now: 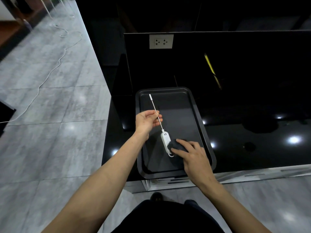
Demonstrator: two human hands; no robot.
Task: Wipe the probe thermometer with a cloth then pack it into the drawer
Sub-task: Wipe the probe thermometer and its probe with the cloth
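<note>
Left grip (146,121) pinches the thermometer (165,142) stem; right grip (195,157) holds a dark cloth (178,146) against its white, ring-marked body, over the tray (168,89)

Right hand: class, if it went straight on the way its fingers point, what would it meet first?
The right hand holds the dark cloth; straight on, it would likely meet the white handle of the probe thermometer just beyond, though depth is unclear.
</note>
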